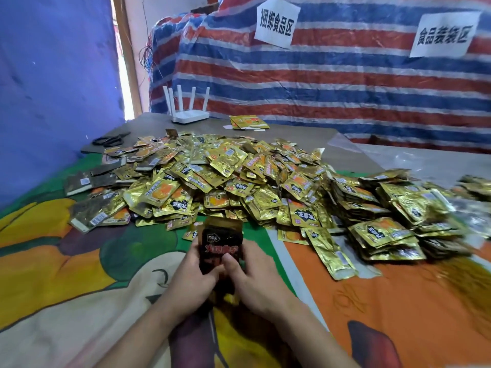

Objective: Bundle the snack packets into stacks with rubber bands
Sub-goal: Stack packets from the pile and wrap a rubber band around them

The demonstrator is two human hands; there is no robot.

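Striped tarp (345,83) behind | router (190,115) (white) | packet heap (225,179) ahead

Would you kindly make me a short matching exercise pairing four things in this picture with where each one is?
Things:
1. dark packet stack
2. white router
3. black rubber bands
4. paper signs

Places:
A. on the striped tarp
B. gripped between the left hand and the right hand
C. far table edge, by the tarp
D. left of the packet heap, on the grey board

Pairs: 1-B, 2-C, 3-D, 4-A
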